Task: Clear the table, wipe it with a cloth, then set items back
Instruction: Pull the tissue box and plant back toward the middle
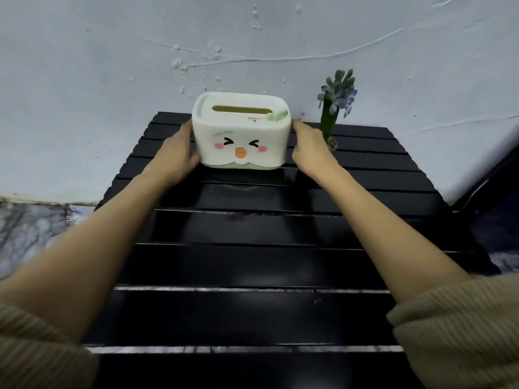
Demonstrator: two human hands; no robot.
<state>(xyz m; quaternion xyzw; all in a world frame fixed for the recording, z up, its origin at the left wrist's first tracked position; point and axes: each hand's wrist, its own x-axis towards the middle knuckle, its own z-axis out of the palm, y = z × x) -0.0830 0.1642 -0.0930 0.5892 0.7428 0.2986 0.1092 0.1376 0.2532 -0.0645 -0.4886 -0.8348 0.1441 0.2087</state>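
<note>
Tissue box [241,130] between both hands, long axis crosswise on desk [252,265]; left fingers [184,137], right fingers [302,130] pressed on its ends.

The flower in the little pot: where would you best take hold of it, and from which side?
Probably low on the flower's green stem, near the pot, from the front right; the tissue box crowds its left and the blossoms look fragile.
</note>
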